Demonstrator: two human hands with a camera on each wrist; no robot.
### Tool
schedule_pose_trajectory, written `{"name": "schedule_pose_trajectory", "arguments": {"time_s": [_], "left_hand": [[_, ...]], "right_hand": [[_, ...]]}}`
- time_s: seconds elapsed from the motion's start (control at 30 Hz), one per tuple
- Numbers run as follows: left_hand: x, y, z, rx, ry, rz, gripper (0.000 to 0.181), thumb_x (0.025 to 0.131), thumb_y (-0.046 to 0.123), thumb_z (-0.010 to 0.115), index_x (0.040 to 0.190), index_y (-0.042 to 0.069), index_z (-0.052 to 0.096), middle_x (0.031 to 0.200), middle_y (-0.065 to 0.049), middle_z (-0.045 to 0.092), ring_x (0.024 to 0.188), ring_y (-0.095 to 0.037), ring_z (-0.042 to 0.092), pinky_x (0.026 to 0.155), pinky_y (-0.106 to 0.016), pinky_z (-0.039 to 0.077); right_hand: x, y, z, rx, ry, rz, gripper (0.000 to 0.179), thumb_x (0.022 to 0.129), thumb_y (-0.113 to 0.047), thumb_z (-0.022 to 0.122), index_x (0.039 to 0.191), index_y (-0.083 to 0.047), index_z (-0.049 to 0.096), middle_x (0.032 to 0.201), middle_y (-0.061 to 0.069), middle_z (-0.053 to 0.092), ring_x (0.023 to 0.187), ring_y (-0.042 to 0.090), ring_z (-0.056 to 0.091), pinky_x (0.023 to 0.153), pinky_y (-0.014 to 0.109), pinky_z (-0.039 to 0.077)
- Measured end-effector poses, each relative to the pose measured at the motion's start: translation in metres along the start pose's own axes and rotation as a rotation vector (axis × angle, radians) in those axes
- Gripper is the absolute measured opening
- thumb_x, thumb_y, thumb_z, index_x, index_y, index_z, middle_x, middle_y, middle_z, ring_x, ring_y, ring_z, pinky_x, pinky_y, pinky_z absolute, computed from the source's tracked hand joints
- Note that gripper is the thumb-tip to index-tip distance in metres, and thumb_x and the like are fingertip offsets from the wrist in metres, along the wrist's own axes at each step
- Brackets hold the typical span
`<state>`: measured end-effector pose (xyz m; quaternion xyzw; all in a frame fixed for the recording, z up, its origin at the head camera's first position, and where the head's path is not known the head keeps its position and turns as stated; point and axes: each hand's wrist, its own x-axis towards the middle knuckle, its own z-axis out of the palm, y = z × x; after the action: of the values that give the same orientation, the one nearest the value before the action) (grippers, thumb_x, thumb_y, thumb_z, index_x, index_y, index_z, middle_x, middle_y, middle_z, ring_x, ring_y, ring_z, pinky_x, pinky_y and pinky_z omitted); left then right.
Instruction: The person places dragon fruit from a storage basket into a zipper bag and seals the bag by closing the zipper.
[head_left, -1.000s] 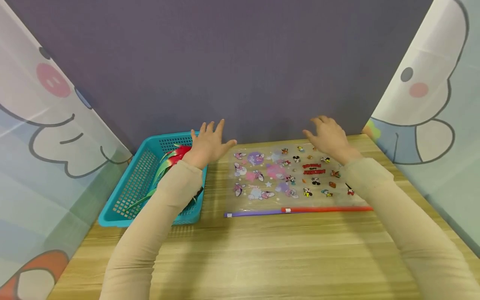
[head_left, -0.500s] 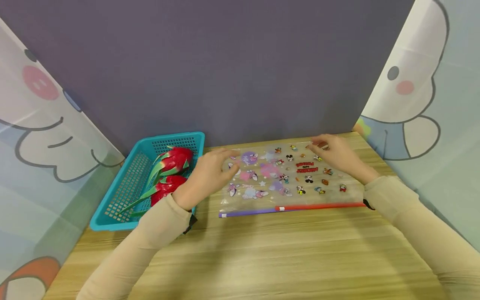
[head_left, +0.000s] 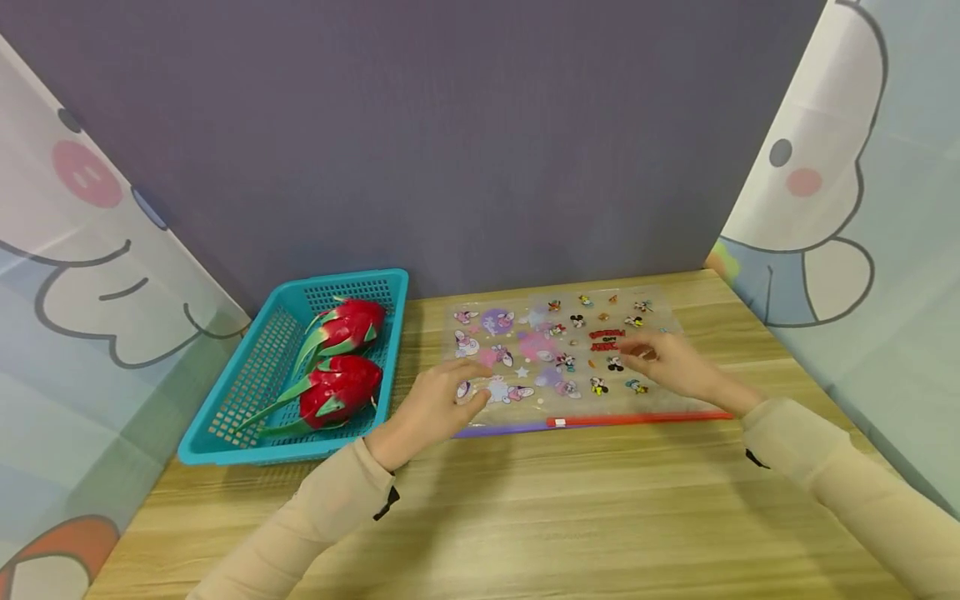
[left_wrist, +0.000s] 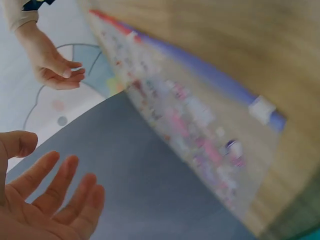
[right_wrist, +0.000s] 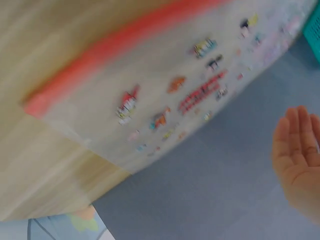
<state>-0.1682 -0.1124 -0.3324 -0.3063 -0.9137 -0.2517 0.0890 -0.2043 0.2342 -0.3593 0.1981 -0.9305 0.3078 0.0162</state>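
Red zip (head_left: pixel 645 418) runs crosswise at near edge of clear bag (head_left: pixel 603 367).

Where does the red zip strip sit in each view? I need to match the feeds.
Head: red zip strip, right of centre, below mid-height.
Left wrist: upper left, short, meeting the purple strip.
Right wrist: red zip strip, slanting from left up to the top.
Shared landmark: grey panel, top, bottom and lower right respectively.

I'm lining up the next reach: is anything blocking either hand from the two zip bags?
Nothing visible: the left hand is clear to the purple-zip bag, the right hand to the red-zip bag. The blue basket stands to their left.
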Motion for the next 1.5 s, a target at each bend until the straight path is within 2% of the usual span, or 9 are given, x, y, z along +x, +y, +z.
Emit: {"name": "schedule_pose_trajectory", "arguments": {"time_s": [0.2, 0.3, 0.43, 0.57, 0.77, 1.03, 1.33, 1.5], "left_hand": [[-0.006, -0.013, 0.019, -0.026, -0.046, -0.027, 0.024, 0.086, 0.02, 0.062, 0.108, 0.012, 0.067, 0.108, -0.001, 0.067, 0.09, -0.017, 0.064, 0.079, -0.034, 0.051], [-0.008, -0.019, 0.024, -0.041, -0.042, -0.037, 0.022, 0.086, 0.02, 0.062, 0.106, 0.012, 0.068, 0.104, 0.0, 0.067, 0.094, -0.018, 0.063, 0.077, -0.033, 0.051], [-0.01, -0.026, 0.029, -0.071, -0.051, -0.044, 0.021, 0.086, 0.018, 0.062, 0.105, 0.011, 0.068, 0.102, -0.001, 0.067, 0.092, -0.018, 0.063, 0.075, -0.032, 0.051], [-0.012, -0.031, 0.032, -0.097, -0.104, -0.048, 0.022, 0.087, 0.016, 0.06, 0.105, 0.008, 0.068, 0.1, -0.002, 0.068, 0.086, -0.015, 0.064, 0.073, -0.03, 0.052], [-0.012, -0.036, 0.035, -0.143, -0.193, -0.038, 0.024, 0.088, 0.015, 0.058, 0.108, 0.005, 0.066, 0.1, -0.003, 0.068, 0.085, -0.012, 0.063, 0.076, -0.031, 0.052], [-0.012, -0.04, 0.034, -0.234, -0.379, 0.052, 0.031, 0.091, 0.015, 0.055, 0.118, 0.003, 0.06, 0.11, -0.007, 0.066, 0.091, -0.012, 0.063, 0.082, -0.027, 0.051], [-0.012, -0.045, 0.039, -0.265, -0.414, 0.066, 0.031, 0.091, 0.014, 0.055, 0.119, 0.001, 0.059, 0.11, -0.008, 0.065, 0.092, -0.015, 0.063, 0.084, -0.031, 0.051], [-0.013, -0.047, 0.04, -0.282, -0.431, 0.055, 0.032, 0.092, 0.016, 0.054, 0.12, 0.001, 0.058, 0.113, -0.008, 0.064, 0.094, -0.016, 0.062, 0.086, -0.034, 0.05]], "right_hand": [[-0.011, 0.006, 0.012, -0.009, -0.091, -0.115, 0.024, 0.089, -0.01, 0.059, 0.11, 0.0, 0.064, 0.101, 0.01, 0.067, 0.087, 0.017, 0.061, 0.075, 0.031, 0.052], [-0.017, 0.013, 0.015, -0.017, -0.117, -0.162, 0.022, 0.086, -0.004, 0.06, 0.107, 0.0, 0.065, 0.102, 0.011, 0.066, 0.086, 0.017, 0.062, 0.074, 0.032, 0.052], [-0.026, 0.027, 0.02, -0.078, -0.128, -0.182, 0.02, 0.083, -0.005, 0.064, 0.103, -0.004, 0.068, 0.098, 0.004, 0.067, 0.087, 0.017, 0.063, 0.073, 0.032, 0.053], [-0.034, 0.04, 0.023, -0.144, -0.113, -0.215, 0.015, 0.08, -0.012, 0.069, 0.095, -0.01, 0.071, 0.095, -0.003, 0.067, 0.089, 0.017, 0.062, 0.074, 0.031, 0.052], [-0.044, 0.051, 0.025, -0.13, -0.093, -0.277, 0.017, 0.074, -0.018, 0.076, 0.09, -0.014, 0.071, 0.089, -0.006, 0.066, 0.08, 0.01, 0.06, 0.066, 0.027, 0.051], [-0.044, 0.059, 0.027, -0.126, -0.074, -0.275, 0.024, 0.07, -0.01, 0.078, 0.092, -0.013, 0.069, 0.091, -0.005, 0.064, 0.079, 0.01, 0.057, 0.065, 0.026, 0.05], [-0.042, 0.067, 0.03, -0.122, -0.075, -0.31, 0.023, 0.069, -0.007, 0.078, 0.09, -0.01, 0.069, 0.085, -0.004, 0.065, 0.07, 0.005, 0.053, 0.059, 0.02, 0.047], [-0.039, 0.069, 0.033, -0.156, -0.074, -0.288, 0.026, 0.069, -0.012, 0.078, 0.093, -0.01, 0.069, 0.086, -0.006, 0.063, 0.068, 0.001, 0.049, 0.059, 0.019, 0.044]]}}
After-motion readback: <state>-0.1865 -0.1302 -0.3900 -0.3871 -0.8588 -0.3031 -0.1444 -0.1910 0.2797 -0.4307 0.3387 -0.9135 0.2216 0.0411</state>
